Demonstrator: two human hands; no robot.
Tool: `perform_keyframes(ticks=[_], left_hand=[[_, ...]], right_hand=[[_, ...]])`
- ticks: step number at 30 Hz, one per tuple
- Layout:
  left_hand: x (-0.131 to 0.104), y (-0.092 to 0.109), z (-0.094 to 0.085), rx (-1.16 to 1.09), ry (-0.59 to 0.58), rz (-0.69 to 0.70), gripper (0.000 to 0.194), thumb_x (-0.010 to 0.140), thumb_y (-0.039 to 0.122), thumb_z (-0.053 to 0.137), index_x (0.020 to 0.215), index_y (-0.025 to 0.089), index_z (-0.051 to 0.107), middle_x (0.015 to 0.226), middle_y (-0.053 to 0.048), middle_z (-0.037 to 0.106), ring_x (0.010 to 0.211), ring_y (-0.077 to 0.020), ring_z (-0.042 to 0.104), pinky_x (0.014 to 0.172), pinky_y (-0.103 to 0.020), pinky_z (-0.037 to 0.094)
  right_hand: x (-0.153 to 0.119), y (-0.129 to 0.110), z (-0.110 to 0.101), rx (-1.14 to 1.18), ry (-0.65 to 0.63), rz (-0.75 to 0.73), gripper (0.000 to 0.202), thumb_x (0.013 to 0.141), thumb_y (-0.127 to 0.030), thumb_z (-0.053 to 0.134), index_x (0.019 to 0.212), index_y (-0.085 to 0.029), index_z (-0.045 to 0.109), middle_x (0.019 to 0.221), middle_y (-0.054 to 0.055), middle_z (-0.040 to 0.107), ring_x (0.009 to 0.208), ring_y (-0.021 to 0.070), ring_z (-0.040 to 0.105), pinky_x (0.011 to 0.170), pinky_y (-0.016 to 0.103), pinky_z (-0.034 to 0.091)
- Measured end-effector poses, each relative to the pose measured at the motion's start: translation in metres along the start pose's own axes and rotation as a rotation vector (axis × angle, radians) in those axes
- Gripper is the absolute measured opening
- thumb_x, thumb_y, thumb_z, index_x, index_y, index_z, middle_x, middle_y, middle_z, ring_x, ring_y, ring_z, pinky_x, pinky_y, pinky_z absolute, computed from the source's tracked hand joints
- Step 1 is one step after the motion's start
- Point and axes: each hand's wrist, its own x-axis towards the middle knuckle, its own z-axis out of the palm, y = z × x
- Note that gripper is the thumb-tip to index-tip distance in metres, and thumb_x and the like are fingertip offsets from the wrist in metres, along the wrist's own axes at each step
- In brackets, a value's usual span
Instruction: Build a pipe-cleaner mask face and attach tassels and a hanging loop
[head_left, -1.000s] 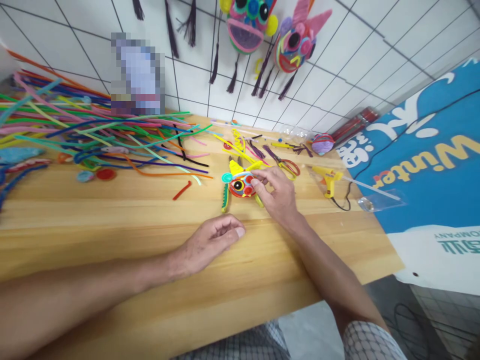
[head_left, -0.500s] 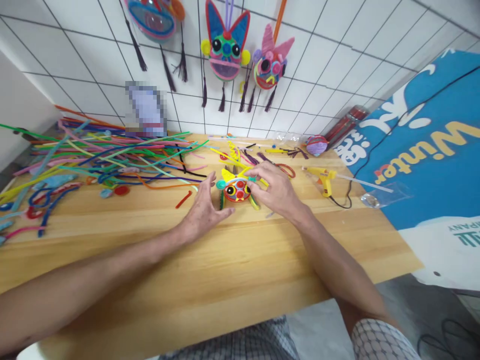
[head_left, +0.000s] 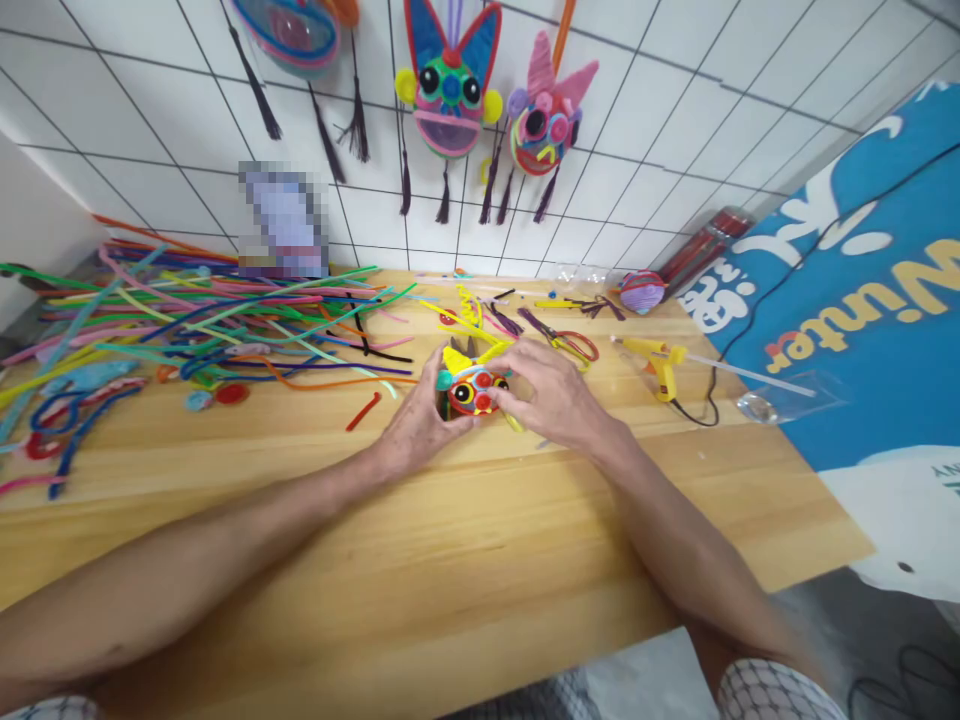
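A small animal-face ornament in red, yellow and blue stands on the wooden table in front of me, with round black-and-yellow eyes and yellow pointed ears. My left hand curls round its left side, thumb low at the front and fingers behind. From the right, my right hand closes on it, the thumb against the front of the face and the fingers covering its right ear area. Scissors with red-orange handles lie just behind the right hand. A short red pipe cleaner piece is left of the left hand.
Pipe cleaners in many colours pile up at the left. A yellow glue gun with its cord lies right, beside a clear plastic bag. Finished ornaments with tassels hang on the white grid wall. A striped ball sits at the back.
My left hand has closed in on the ornament's left side, where it was apart before. The right thumb has moved from the right ear onto the front of the face.
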Motion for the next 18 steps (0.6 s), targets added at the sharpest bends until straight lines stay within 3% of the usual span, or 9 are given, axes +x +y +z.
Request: perform_keyframes(ticks=[18], left_hand=[[-0.001,0.002,-0.001,0.039,-0.002,0.046,0.101,0.078,0.031,0.084,0.163,0.026,0.029,0.154,-0.015,0.052,0.143,-0.0336,0.052,0.123,-0.051,0.041]], right_hand=[[0.0,-0.005,0.013,-0.021,0.059,0.024,0.01,0.094,-0.02,0.065,0.099,-0.025,0.073,0.094,0.005,0.075,0.09,0.0221,0.069,0.083,0.038,0.054]])
